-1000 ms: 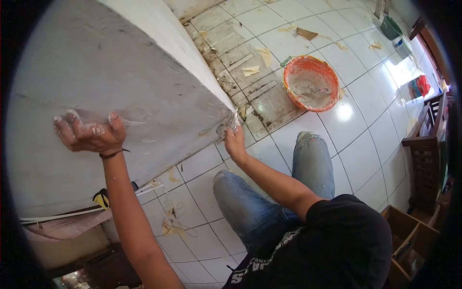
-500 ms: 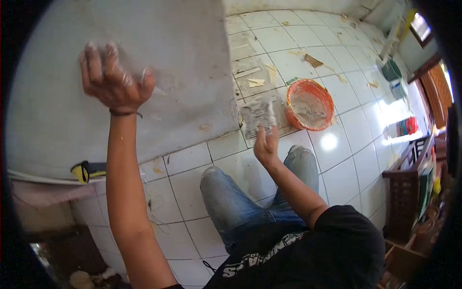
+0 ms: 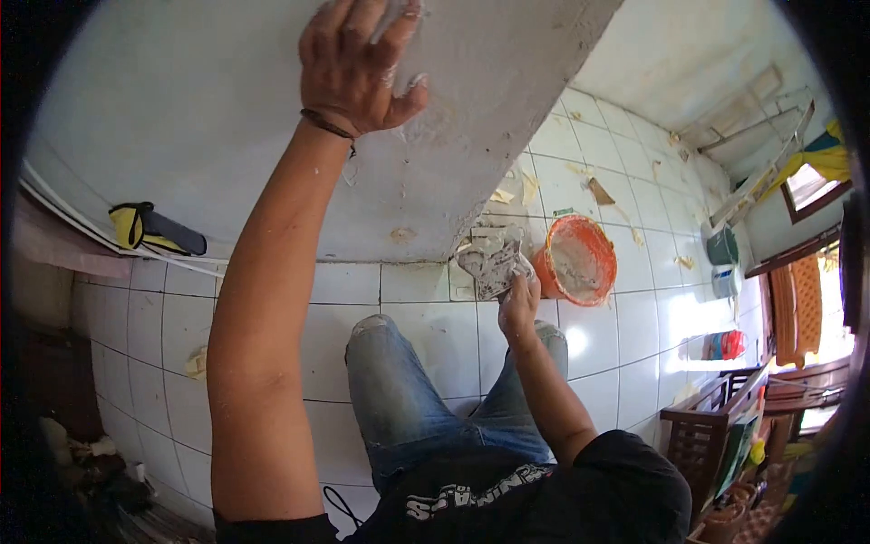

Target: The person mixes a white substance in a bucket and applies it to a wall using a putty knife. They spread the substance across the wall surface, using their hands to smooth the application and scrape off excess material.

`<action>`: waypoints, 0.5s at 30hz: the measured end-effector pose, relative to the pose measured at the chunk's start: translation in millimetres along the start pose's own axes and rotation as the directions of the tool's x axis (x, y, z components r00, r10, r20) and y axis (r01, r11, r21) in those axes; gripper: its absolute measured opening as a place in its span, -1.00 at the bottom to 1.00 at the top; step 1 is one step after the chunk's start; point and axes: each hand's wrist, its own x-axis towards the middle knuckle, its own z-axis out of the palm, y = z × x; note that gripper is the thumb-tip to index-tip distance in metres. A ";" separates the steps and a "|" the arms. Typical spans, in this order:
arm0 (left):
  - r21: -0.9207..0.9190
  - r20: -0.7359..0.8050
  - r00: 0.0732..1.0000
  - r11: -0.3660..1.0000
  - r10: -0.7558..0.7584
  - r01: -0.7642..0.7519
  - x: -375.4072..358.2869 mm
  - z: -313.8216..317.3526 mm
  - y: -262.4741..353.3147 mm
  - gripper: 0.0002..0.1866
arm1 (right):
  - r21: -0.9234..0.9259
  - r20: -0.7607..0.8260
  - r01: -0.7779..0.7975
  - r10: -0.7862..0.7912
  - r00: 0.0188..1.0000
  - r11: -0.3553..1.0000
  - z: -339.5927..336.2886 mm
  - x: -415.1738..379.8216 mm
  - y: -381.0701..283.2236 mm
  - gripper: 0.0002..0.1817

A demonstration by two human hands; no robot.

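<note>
The floor [image 3: 598, 331] here is pale square tile with dark joints. An orange bucket [image 3: 576, 260], smeared inside with whitish paste, stands on it, and beyond that lie a brown scrap [image 3: 599, 191] and some yellowish bits [image 3: 528, 189].

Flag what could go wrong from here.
The orange bucket stands near the right knee, so a shift of the leg might tip it. The smeared flat tool in the right hand could drip on the tiles. The left hand's whitened fingertips might mark the grey wall.
</note>
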 end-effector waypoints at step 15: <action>0.085 0.088 0.996 0.996 -0.033 0.026 -5.4 -5.4 3.6 -0.35 | -0.778 -0.058 0.077 -0.192 0.980 0.624 35.6 -27.8 93.8 -0.51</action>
